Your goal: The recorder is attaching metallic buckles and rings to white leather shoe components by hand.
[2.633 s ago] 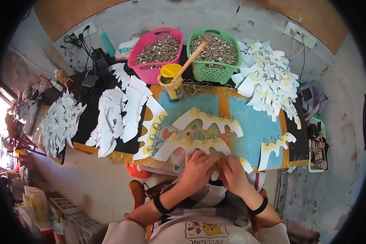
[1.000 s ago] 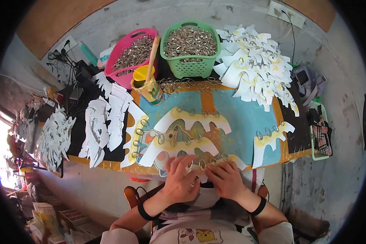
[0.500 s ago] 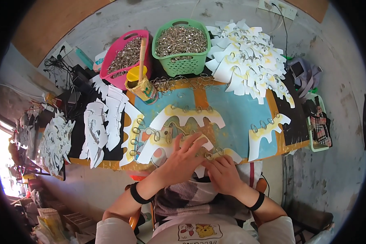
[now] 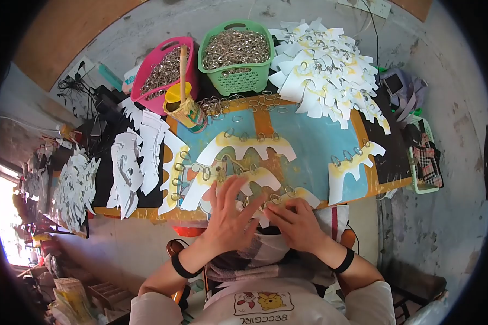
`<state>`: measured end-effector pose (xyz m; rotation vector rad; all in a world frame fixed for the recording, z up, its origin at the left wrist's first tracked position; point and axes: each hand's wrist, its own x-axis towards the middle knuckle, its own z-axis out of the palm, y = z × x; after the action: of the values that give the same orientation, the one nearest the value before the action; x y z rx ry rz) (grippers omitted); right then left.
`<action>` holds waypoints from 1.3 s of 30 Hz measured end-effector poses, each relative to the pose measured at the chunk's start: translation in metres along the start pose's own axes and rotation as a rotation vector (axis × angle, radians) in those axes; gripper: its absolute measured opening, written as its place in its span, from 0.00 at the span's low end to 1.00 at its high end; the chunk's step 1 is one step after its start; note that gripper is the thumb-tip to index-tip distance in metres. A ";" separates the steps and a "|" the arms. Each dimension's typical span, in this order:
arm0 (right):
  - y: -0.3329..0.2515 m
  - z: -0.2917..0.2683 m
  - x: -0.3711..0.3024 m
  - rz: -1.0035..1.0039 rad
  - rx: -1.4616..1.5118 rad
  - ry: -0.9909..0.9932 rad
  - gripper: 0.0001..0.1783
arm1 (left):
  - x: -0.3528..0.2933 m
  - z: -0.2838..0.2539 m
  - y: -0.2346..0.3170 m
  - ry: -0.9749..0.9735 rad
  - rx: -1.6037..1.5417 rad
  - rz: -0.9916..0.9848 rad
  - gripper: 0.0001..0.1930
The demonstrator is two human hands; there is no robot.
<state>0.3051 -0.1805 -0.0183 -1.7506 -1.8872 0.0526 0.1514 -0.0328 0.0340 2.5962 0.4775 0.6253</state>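
At the table's near edge lies a curved white cut-out piece [image 4: 308, 197] with yellowish glue and metal rings along it, partly under my hands. My left hand [image 4: 228, 219] is over its left part, fingers spread, the index fingertip close to its edge. My right hand [image 4: 301, 227] is closed at the same piece, fingertips together beside a metal ring [image 4: 275, 199]; what they pinch is hidden. Just beyond lie another glued white piece [image 4: 198, 193] and a further ringed one [image 4: 214, 150]. A similar ringed piece [image 4: 337, 179] rests at the right.
Pink [image 4: 141, 89] and green baskets [image 4: 236, 81] full of metal rings stand at the back. Before them is a glue tin [image 4: 192, 118] with a stick, beside loose rings [image 4: 265, 100]. A heap of ringed white pieces [image 4: 314, 70] fills the back right; stacked white cut-outs [image 4: 126, 168] lie left.
My left hand has drawn back toward me and its fingers have spread, uncovering more of the white piece beneath. My right hand has stayed at the near piece, with its fingers shifted slightly.
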 end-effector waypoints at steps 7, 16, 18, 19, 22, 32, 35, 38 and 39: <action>0.002 -0.004 0.001 -0.004 0.020 -0.024 0.30 | 0.025 0.006 -0.018 -0.324 0.169 0.197 0.07; 0.003 -0.001 0.000 0.132 0.162 0.012 0.32 | 0.001 0.024 -0.024 -0.209 0.350 0.454 0.10; 0.002 -0.004 0.001 0.069 0.091 -0.018 0.32 | -0.021 0.032 -0.023 -0.084 0.499 0.521 0.11; 0.002 -0.003 0.001 0.039 0.064 -0.021 0.32 | -0.031 0.037 -0.021 -0.067 0.499 0.496 0.09; 0.001 -0.002 0.000 0.012 0.028 -0.030 0.32 | -0.052 0.040 -0.016 -0.122 0.392 0.348 0.08; -0.005 -0.001 0.002 0.029 -0.042 -0.073 0.31 | 0.007 0.011 -0.024 -0.207 0.229 0.227 0.15; -0.003 0.003 0.000 0.044 0.022 0.003 0.30 | 0.015 0.009 -0.029 -0.276 0.245 0.340 0.12; -0.003 0.007 -0.002 0.253 0.201 0.003 0.27 | 0.006 0.019 -0.036 -0.197 0.293 0.456 0.13; -0.003 0.005 0.000 0.246 0.204 0.003 0.27 | -0.002 0.025 -0.039 -0.092 0.340 0.529 0.15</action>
<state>0.2999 -0.1790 -0.0211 -1.8271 -1.5936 0.3232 0.1529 -0.0081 -0.0057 3.0846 -0.1635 0.6245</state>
